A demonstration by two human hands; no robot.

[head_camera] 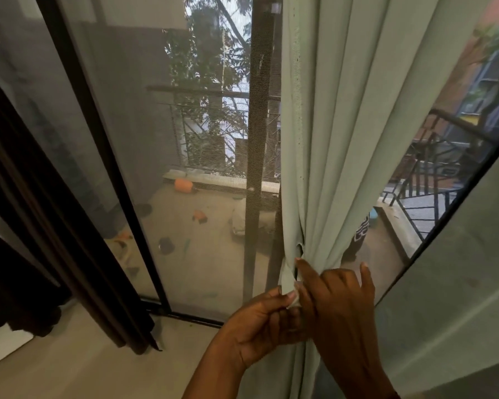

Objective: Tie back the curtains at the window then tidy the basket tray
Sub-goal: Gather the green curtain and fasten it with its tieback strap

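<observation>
Home interior, room opening onto a balcony: pale green curtain (343,125) hanging centre-right, dark curtain (26,226) draping at left, mesh-screened sliding door (144,139) filling the middle, railed balcony (213,122) with scattered items showing beyond, neighbouring buildings appearing upper right.

curtain (343,139): matt green cloth | screen (156,139): fine mesh | frame (255,139): dark metal
</observation>
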